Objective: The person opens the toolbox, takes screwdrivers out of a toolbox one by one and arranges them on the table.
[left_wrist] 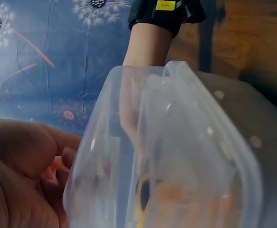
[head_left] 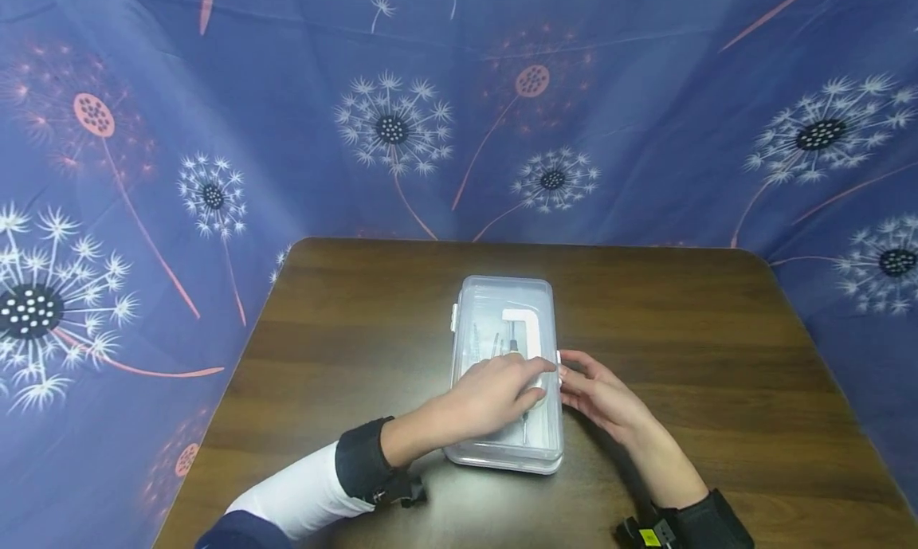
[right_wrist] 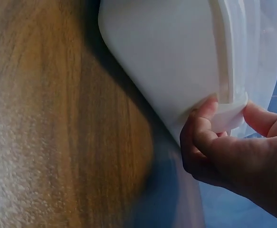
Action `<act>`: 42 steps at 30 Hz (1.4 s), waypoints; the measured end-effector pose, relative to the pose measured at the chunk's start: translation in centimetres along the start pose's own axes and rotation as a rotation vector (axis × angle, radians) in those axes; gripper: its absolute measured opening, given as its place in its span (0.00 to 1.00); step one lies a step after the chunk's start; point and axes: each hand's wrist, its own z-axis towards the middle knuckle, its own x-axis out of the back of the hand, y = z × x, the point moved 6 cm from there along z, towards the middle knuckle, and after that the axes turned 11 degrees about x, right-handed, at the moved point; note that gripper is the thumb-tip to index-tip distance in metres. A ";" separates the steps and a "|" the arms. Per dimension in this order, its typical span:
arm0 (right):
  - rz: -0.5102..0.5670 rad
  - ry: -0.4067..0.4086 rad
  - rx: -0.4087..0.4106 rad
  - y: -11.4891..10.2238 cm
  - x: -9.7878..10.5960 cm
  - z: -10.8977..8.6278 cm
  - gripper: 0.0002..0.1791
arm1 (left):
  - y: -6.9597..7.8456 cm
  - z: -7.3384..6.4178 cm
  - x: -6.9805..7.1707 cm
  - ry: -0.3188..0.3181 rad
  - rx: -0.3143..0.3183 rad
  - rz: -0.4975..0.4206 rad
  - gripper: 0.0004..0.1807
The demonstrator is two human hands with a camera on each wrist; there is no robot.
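Black wristbands (head_left: 362, 461) circled both arms, a white sleeve (head_left: 297, 485) behind the left one. Left hand (head_left: 495, 394): rested across the lid, index finger stretched to the right edge, gripping nothing. Right hand (head_left: 610, 401): pinched a white latch (right_wrist: 231, 116) between thumb and fingers. Clear plastic box (head_left: 476, 306): lay lid-on between the hands, mid-table, long sides running away from the person; slim items and a white L-shaped form showed through. Table (head_left: 358, 318): brown, wood-grained. Fabric (head_left: 287, 55): blue, dandelion-printed, hung behind.

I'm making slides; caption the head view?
Left hand lies over a clear box, right hand at its side latch.
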 end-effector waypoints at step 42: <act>-0.649 0.196 0.206 -2.1 0.5 -0.5 0.24 | -6.2 -3.3 2.7 0.169 0.119 -1.140 0.09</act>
